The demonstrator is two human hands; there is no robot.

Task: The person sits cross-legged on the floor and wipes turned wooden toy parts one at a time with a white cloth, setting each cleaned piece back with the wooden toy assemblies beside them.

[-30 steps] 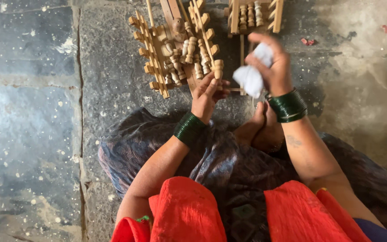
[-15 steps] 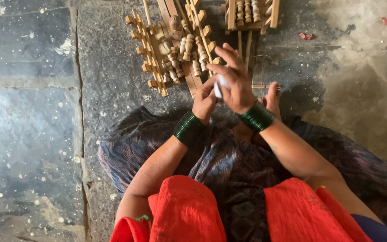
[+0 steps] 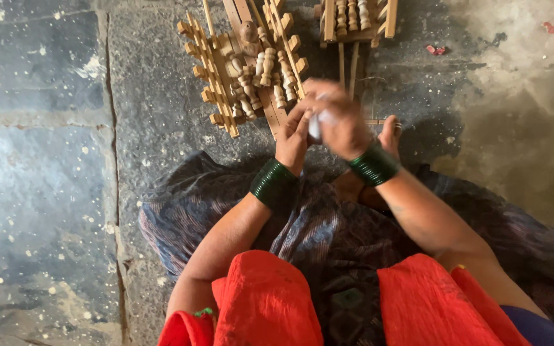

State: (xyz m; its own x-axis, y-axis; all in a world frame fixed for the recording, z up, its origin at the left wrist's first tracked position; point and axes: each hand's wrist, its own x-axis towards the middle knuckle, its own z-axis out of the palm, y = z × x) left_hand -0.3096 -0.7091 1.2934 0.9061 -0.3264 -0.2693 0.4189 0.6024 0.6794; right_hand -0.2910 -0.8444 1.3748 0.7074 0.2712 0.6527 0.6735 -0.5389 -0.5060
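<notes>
Lying bare underfoot: grey stone-slab floor (image 3: 46, 147), seamed and speckled with pale flecks. Resting directly on it, a slatted wooden toy frame (image 3: 242, 74) with turned pegs; just beside, a second wooden piece (image 3: 356, 19) at the top edge. Sitting well apart, small red scraps (image 3: 549, 27). Spreading across the slabs below, dark patterned cloth (image 3: 181, 205).

The left hand (image 3: 293, 138) and right hand (image 3: 341, 122) meet just in front of the person's lap, with a small cloth (image 3: 316, 126) between them and a bare foot (image 3: 389, 136) just right of the right hand. Directly beyond the hands, touching the left one, a wooden toy frame (image 3: 245, 70) lies on the stone floor (image 3: 155, 96). A second wooden piece (image 3: 356, 19) lies farther beyond the right hand.
</notes>
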